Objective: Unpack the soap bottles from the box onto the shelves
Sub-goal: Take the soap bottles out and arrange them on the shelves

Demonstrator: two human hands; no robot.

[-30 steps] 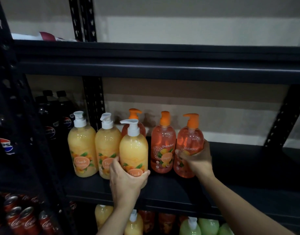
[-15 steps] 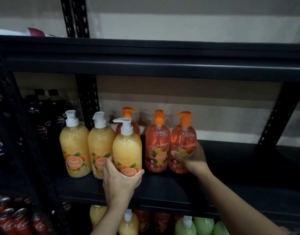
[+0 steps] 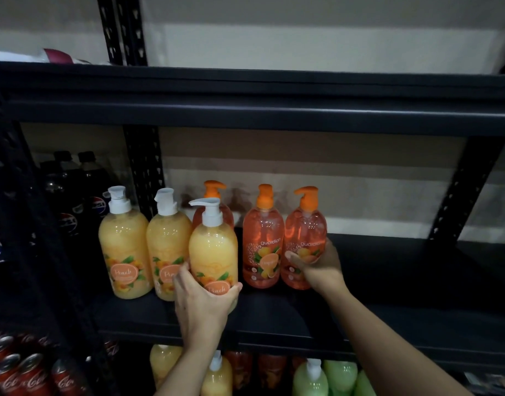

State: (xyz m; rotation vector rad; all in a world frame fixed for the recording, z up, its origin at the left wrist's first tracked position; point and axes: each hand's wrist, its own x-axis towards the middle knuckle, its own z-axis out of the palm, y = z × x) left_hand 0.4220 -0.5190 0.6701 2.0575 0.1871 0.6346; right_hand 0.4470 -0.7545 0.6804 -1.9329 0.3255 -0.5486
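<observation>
Middle shelf [image 3: 402, 284], stocking status.

In hand: my left hand [image 3: 201, 305] grasps a peach bottle [image 3: 212, 250] round its lower body, thumb on the right side and fingers on the left. The bottle is upright, near the front edge of the shelf and in front of the row. My palm hides its base, so I cannot tell whether it is set down. My right hand [image 3: 321, 271] grasps the rightmost orange bottle [image 3: 304, 227], thumb lying across the label. It is upright, its base appears to be on the shelf, and it stands just beside its neighbour.

Already placed: two yellow bottles [image 3: 124, 252] side by side at the left end of the shelf. An orange-pump bottle [image 3: 214, 188] stands toward the back edge, mostly hidden behind the one in my left hand. A second orange bottle [image 3: 262, 241] stands mid-row. Below this shelf, green bottles [image 3: 311, 378] and more yellow ones are partly visible.

Outstanding: both bottles in hand have yet to be released. The shelf board runs on to the right of my right hand, so I judge there is room for more. The box is not in view, so the count left in it cannot be stated. Assessment: partway through.
</observation>
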